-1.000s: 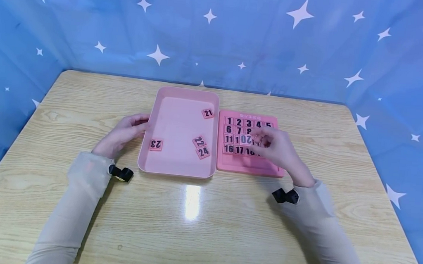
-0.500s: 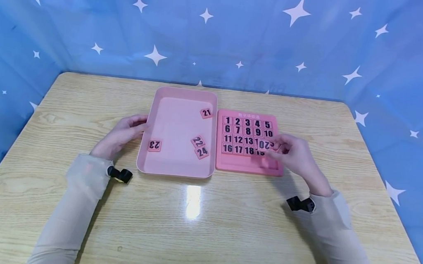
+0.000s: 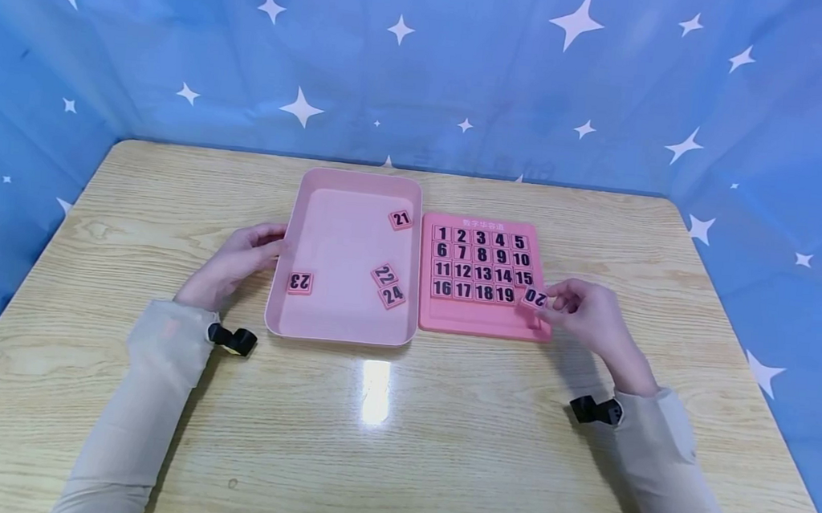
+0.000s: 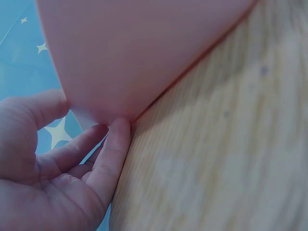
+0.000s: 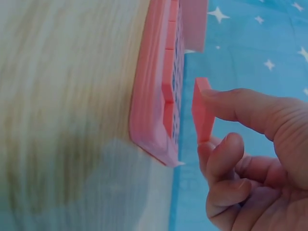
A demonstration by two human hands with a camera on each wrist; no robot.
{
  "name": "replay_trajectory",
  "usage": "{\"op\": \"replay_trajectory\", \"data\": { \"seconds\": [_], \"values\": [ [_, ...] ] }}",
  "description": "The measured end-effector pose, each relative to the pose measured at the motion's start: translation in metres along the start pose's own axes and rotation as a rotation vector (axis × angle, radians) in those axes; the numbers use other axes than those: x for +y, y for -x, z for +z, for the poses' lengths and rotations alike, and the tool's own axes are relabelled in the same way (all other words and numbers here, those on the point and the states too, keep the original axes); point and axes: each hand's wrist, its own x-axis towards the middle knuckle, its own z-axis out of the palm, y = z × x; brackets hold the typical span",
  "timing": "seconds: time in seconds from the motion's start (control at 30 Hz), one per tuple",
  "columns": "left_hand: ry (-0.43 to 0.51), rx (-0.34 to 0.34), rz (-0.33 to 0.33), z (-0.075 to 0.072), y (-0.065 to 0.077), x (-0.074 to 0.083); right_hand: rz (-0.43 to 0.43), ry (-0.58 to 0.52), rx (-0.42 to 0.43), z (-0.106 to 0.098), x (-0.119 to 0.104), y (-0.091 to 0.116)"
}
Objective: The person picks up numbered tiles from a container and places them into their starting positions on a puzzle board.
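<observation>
My right hand [image 3: 583, 314] pinches a pink number tile marked 20 [image 3: 534, 298] between thumb and fingers. The tile is upside down in the head view and overlaps the right end of the fourth row on the pink number puzzle board [image 3: 478, 326]. From the right wrist, the tile [image 5: 203, 109] shows edge-on, apart from the board's frame [image 5: 149, 110]. Tiles 1 to 19 sit in ordered rows on the board. My left hand [image 3: 232, 263] touches the left wall of a pink tray [image 3: 340, 334], its fingertips against the wall [image 4: 120, 62] in the left wrist view.
Inside the tray lie loose tiles 21 [image 3: 401, 219], 22 [image 3: 384, 274], 24 [image 3: 392, 295] and an upside-down 23 [image 3: 300, 282]. Tray and board stand side by side on a wooden table [image 3: 439, 452]. A blue star-patterned cloth [image 3: 354, 59] hangs behind.
The right hand has carried tile 20 rightward and toward the front, from over the board's middle to the end of the fourth row. The left hand keeps its place at the tray.
</observation>
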Motion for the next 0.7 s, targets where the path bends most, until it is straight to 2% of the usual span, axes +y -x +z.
{"op": "replay_trajectory", "data": {
  "seconds": [0.37,0.7],
  "values": [
    [0.008,-0.007,0.009,-0.001,0.002,0.0,0.143,0.042,-0.085,0.005,0.004,0.001],
    [0.01,-0.007,0.001,-0.001,0.002,0.0,0.099,0.109,-0.114,0.01,0.004,-0.002]
  ]
}}
